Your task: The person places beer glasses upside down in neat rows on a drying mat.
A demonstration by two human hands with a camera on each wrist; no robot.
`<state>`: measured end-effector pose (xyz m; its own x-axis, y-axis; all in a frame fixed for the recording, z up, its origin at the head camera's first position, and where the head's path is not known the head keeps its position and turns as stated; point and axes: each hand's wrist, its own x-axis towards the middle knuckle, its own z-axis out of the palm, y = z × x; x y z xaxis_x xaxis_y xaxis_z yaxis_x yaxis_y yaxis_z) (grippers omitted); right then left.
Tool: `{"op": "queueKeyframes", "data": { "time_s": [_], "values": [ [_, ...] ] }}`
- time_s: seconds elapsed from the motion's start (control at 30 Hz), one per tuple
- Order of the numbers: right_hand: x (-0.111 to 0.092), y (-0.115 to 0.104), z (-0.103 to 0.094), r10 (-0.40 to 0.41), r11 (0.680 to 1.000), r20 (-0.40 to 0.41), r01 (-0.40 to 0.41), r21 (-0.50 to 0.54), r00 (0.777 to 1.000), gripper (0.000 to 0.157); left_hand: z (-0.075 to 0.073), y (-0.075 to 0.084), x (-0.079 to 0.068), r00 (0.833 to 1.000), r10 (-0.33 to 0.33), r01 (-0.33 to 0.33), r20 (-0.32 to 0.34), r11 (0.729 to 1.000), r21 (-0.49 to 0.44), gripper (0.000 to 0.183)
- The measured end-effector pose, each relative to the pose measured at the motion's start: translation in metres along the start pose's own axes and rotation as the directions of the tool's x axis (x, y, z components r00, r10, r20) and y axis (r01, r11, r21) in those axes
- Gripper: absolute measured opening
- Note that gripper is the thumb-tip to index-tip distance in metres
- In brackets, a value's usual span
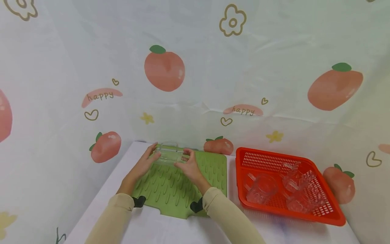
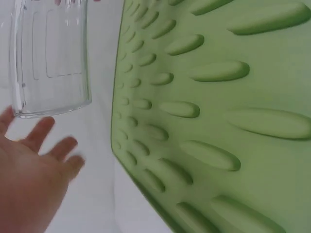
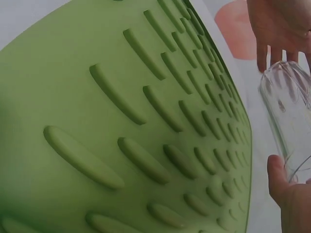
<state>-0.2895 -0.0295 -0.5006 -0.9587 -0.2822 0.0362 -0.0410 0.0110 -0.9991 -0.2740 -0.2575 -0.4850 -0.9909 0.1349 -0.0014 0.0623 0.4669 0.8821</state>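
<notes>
A clear glass mug (image 1: 169, 156) lies sideways in the air between the two hands, over the far part of a green ridged mat (image 1: 173, 189). Its handle points up and away in the head view. The right hand (image 1: 192, 169) grips one end, thumb on the near side and fingers beyond. At the other end is the left hand (image 1: 144, 164), its fingers spread and fairly straight. In the left wrist view those fingers (image 2: 41, 131) are right at the edge of the glass (image 2: 53, 63). The right wrist view shows the right thumb (image 3: 276, 177) against the mug's end.
To the right of the mat stands a red plastic basket (image 1: 286, 215) with several clear glass mugs (image 1: 262, 189) in it. A white cloth with printed fruit (image 1: 164, 71) hangs behind the white table (image 1: 140, 227).
</notes>
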Motion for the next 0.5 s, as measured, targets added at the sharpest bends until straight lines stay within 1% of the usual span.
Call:
{"op": "queueKeyframes", "data": {
  "time_s": [0.17, 0.3, 0.4, 0.5],
  "values": [
    [0.001, -0.0014, -0.0016, -0.001, 1.0, 0.02, 0.001, 0.009, 1.0, 0.072, 0.0025, 0.0009, 0.0022, 1.0, -0.009, 0.01, 0.011, 0.992, -0.127, 0.07],
    [0.0019, -0.0013, -0.0041, 0.008, 1.0, 0.021, -0.008, 0.016, 1.0, 0.07, 0.0032, -0.0004, 0.0027, 1.0, -0.011, 0.015, 0.016, 0.97, -0.241, 0.067],
    [0.0024, -0.0013, -0.0062, 0.005, 1.0, 0.022, -0.005, 0.003, 1.0, 0.07, 0.0029, -0.0005, 0.002, 1.0, -0.006, 0.009, 0.008, 0.959, -0.283, 0.063],
    [0.0018, -0.0022, -0.0084, 0.006, 1.0, 0.024, -0.006, -0.013, 1.0, 0.069, 0.0029, -0.0005, 0.0019, 1.0, 0.006, -0.004, 0.006, 0.957, -0.291, 0.062]
  ]
}}
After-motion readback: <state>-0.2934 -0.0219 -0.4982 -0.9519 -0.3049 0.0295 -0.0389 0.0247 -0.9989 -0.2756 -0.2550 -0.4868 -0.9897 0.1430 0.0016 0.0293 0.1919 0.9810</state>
